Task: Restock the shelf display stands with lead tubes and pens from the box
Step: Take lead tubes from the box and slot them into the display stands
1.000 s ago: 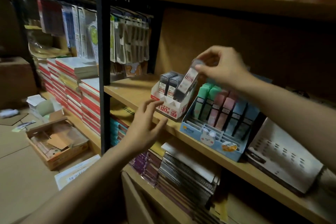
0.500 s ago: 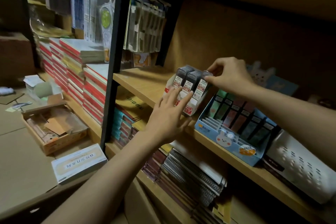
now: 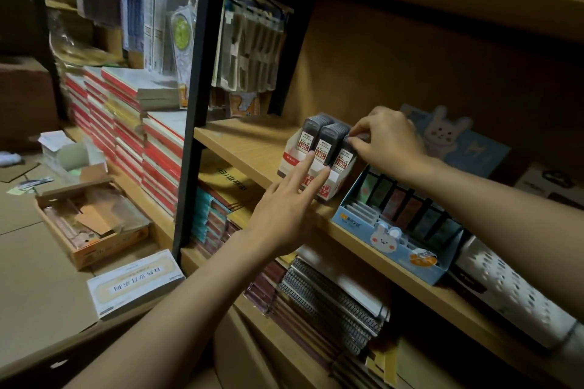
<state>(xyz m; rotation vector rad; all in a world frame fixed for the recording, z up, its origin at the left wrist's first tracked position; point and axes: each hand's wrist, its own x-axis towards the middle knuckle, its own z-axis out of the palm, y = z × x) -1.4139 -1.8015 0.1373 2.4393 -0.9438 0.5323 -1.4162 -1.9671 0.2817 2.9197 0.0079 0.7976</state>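
White cardboard stand (image 3: pixel 330 181) on the wooden shelf (image 3: pixel 252 148) holds three lead tubes (image 3: pixel 325 144); the right hand (image 3: pixel 387 139) pinches the rightmost tube's top, the left hand (image 3: pixel 286 204) presses straight fingers against the stand's front, beside a blue bunny stand (image 3: pixel 392 245).

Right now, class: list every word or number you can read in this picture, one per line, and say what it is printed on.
"0.7": lead tubes in the white display stand.
"100": red labels on those tubes.
White stand's red front print: cut off, unreadable.
Flat white box on the floor: characters upside down, unreadable.
Blue rabbit stand: logos too small.
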